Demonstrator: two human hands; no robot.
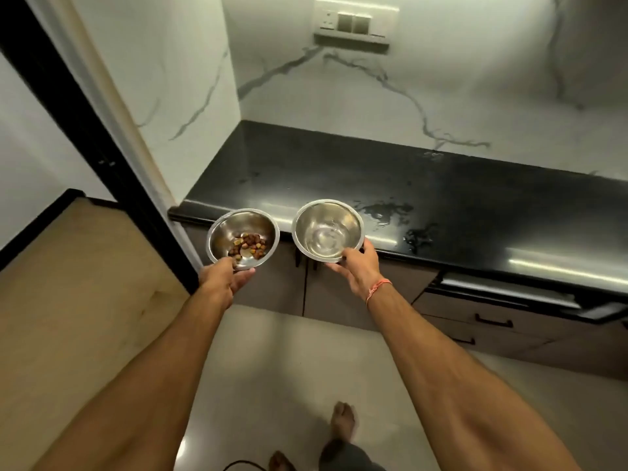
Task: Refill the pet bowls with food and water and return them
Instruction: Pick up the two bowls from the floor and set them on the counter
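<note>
Two bowls sit side by side at mid-frame, held above the front edge of the counter [441,198]. The food bowl [243,238] is on the left, in the left hand [224,278], with kibble [249,250] in its bottom. The water bowl [328,229] is just right of it, in the right hand [358,270]. Cabinet doors [306,287] lie below the counter; a switch plate [355,23] is on the wall at the top.

arms: bare (no sleeves) | right wrist: orange thread band [378,287] | feet: bare

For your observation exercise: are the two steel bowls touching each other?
Apart. The head view shows a clear gap between the food bowl in the left hand and the water bowl in the right hand.
</note>
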